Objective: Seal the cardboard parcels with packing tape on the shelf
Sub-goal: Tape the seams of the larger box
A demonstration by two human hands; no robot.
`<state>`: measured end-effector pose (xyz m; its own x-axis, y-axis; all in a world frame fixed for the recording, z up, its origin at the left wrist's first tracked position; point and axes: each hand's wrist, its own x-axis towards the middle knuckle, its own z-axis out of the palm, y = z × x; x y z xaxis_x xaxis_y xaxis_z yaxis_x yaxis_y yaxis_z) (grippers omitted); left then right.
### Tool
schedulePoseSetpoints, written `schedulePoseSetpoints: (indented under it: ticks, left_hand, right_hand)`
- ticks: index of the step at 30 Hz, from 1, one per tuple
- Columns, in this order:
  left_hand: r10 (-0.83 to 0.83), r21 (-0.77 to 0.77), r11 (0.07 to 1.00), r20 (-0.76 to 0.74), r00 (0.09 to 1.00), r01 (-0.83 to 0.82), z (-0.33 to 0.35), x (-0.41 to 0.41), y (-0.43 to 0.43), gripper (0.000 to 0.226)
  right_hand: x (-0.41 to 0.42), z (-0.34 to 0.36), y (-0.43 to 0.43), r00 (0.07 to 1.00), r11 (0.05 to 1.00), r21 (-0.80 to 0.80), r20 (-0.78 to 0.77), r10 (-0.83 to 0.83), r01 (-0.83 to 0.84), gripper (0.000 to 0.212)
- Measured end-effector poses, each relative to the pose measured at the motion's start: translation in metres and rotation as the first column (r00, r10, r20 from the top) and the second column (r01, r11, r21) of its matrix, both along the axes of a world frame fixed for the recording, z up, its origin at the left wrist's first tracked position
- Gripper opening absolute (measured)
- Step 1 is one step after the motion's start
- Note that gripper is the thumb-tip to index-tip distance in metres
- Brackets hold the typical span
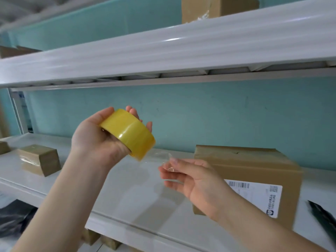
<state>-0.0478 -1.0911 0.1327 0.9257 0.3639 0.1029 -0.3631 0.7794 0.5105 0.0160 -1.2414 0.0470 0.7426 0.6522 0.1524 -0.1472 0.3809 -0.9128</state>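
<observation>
My left hand [94,135] grips a yellowish roll of clear packing tape [128,132], held up above the white shelf [127,200]. A short strip of clear tape [160,157] runs from the roll down to my right hand [190,177], whose thumb and fingers pinch its loose end. Just right of that hand stands a large cardboard parcel [254,171] with a white shipping label on its front. A small cardboard parcel [39,159] with tape across it sits on the shelf at the left.
An upper white shelf [163,51] overhangs, with another cardboard box [218,8] on it. The teal wall lies behind. A dark bag [321,215] pokes in at the right edge, dark material [12,219] at lower left. More boxes sit below the shelf.
</observation>
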Motion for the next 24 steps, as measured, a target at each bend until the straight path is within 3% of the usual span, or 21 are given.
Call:
schedulePoseSetpoints:
  ticks: [2,5,10,14,16,18,21,24]
  left_hand:
    - [0.008,-0.014,1.000,-0.015,1.000,-0.008,-0.001,0.006,0.001,0.018]
    - [-0.008,-0.039,0.999,0.028,1.000,0.009,-0.001,0.012,0.002,0.016]
    - [-0.042,-0.063,0.997,0.155,0.987,0.052,-0.001,0.025,0.001,0.015]
    - [0.175,-0.064,0.984,0.291,0.941,-0.163,-0.001,0.038,0.042,0.027]
    - [0.239,0.072,0.960,0.283,0.929,-0.269,-0.008,0.049,0.054,0.020]
    - [0.281,0.269,0.898,0.261,0.924,-0.349,-0.019,0.062,0.048,0.008]
    - [0.295,0.523,0.742,0.304,0.906,-0.418,-0.033,0.075,0.020,0.034]
    - [0.330,0.760,0.443,0.354,0.875,-0.475,-0.042,0.088,0.003,0.028]
  right_hand:
    - [0.002,0.004,-0.005,0.992,0.992,-0.053,0.052,-0.116,0.118,0.022]
    - [0.005,0.011,-0.013,0.952,0.953,-0.054,0.093,-0.291,0.297,0.012]
    - [0.006,0.026,-0.030,0.927,0.930,-0.003,0.083,-0.366,0.368,0.008]
    - [0.011,0.032,-0.064,0.857,0.867,0.002,0.152,-0.493,0.499,0.022]
    - [0.013,0.036,-0.078,0.825,0.844,-0.015,0.223,-0.519,0.535,0.014]
    - [0.018,0.040,-0.089,0.795,0.813,-0.043,0.245,-0.555,0.581,0.011]
    - [0.031,0.049,-0.110,0.790,0.798,-0.009,0.153,-0.594,0.602,0.015]
    - [0.041,0.060,-0.131,0.788,0.789,0.029,0.034,-0.615,0.614,0.008]
